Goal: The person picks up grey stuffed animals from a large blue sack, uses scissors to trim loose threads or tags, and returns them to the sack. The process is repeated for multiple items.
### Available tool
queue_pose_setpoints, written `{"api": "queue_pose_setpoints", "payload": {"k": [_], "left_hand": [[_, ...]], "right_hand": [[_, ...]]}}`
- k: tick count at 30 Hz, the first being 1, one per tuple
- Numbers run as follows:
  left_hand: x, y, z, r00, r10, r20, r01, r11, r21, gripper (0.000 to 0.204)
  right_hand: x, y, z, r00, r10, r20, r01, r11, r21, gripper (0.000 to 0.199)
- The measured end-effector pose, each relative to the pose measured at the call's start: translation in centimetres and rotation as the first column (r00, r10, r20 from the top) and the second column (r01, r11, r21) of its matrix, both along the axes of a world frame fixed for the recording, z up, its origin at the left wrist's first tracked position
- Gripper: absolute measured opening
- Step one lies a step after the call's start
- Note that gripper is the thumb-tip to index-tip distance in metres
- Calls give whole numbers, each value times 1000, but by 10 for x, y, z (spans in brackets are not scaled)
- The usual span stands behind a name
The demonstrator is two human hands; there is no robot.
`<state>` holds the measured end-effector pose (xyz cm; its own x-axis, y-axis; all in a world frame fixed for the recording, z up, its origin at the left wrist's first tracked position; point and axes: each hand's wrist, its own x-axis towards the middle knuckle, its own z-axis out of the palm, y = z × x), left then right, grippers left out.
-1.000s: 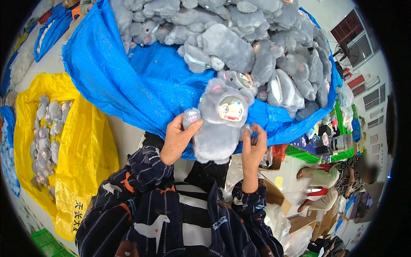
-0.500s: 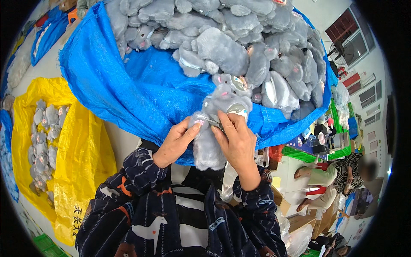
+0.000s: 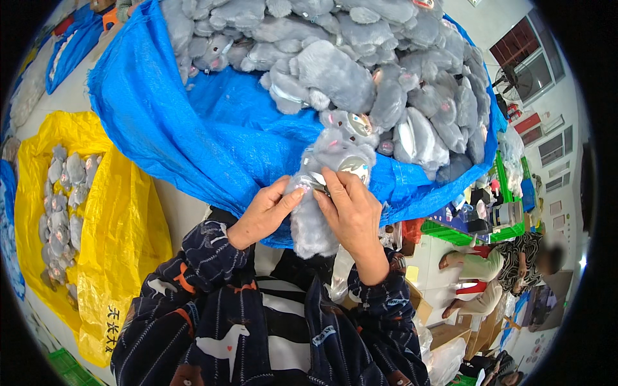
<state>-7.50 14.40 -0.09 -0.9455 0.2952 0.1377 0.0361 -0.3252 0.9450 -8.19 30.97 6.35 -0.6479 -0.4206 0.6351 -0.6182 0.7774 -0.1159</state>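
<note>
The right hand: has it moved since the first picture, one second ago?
Yes. Judged against the blue bag, the right hand has moved left, from the side of the gray toy to its front, nearer the left hand.

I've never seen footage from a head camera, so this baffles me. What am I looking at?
There is no machine: a person is working bare-handed, seen from a camera worn on their head, looking down. Its wide lens bends straight edges. The left hand holds a grey toy by one paw; the right hand, over the toy's front, grips what looks like a small tool, partly hidden. Beyond, a blue sheet bears a heap of similar toys. To the left, a yellow sack holds more.
</note>
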Motion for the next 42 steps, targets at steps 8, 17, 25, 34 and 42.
{"api": "queue_pose_setpoints", "payload": {"k": [8,17,25,34,42], "left_hand": [[-5,-5,-1,985,35,-172,-60,987,-146,25],[-11,-9,-4,994,107,-31,-111,977,-181,26],[-8,-7,-7,960,138,-244,-180,971,-158,22],[-3,-8,-9,981,98,166,-108,993,50,25],[-4,-8,-11,970,29,243,-68,986,152,33]], "right_hand": [[-4,3,10,997,75,17,-76,995,70,40],[-10,16,-15,760,468,452,182,513,-839,29],[-11,-16,-2,939,241,246,-127,906,-404,39],[-20,-14,-3,689,636,348,399,67,-914,22],[34,6,15,179,641,746,-177,767,-617,51]]}}
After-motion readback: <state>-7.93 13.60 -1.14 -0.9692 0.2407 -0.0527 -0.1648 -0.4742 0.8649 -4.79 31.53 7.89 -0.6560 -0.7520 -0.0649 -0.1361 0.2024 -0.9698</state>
